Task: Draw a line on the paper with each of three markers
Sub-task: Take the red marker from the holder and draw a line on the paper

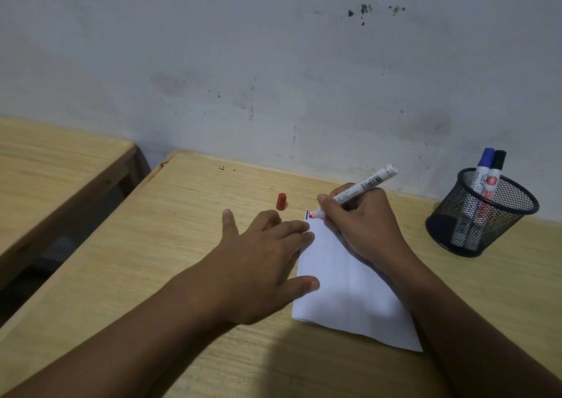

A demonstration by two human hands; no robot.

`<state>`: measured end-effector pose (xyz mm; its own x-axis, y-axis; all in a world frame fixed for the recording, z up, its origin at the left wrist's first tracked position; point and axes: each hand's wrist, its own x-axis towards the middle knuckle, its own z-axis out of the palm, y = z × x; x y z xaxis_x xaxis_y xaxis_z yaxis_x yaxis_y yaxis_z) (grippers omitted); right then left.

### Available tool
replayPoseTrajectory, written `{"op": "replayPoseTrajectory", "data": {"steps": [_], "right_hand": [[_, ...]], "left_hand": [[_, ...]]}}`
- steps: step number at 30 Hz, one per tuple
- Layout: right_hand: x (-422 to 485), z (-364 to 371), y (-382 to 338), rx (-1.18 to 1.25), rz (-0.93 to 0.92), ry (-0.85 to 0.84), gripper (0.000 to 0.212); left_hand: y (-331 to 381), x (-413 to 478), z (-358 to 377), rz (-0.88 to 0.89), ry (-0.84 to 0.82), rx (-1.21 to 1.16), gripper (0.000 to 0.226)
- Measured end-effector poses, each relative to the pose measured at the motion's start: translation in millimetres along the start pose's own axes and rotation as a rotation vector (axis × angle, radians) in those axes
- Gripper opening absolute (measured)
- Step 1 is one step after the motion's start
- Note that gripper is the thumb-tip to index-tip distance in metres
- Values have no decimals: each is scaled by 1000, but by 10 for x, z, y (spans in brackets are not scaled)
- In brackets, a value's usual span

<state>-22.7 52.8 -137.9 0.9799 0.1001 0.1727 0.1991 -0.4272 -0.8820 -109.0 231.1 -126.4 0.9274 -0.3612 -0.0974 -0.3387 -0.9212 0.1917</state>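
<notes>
At frame centre, the right hand (362, 224) pinches a red marker (357, 191), tip on the paper (349, 282)'s top corner, while the left hand (261, 254), fingers spread, pins the sheet to the counter (152, 245). Its red cap (281, 201) waits nearby; two capped markers (486, 181) stand in the mesh cup (477, 215), right.

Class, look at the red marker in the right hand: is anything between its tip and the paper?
Nothing visible. The right hand holds the red marker with its tip at the far corner of the paper. The left hand rests on the paper's left edge, clear of the tip.
</notes>
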Motion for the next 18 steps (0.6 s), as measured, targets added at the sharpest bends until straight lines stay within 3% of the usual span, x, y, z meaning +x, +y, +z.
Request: {"op": "replayPoseTrajectory", "data": {"steps": [13,18], "right_hand": [[7,-1,-8,-11,-2,-18,16],[25,-24,-27,207,83,54,15]], "left_hand": [[-5,-3,11,13,17,-11,68],[-23,-7,47,9,99,-34,69]]}}
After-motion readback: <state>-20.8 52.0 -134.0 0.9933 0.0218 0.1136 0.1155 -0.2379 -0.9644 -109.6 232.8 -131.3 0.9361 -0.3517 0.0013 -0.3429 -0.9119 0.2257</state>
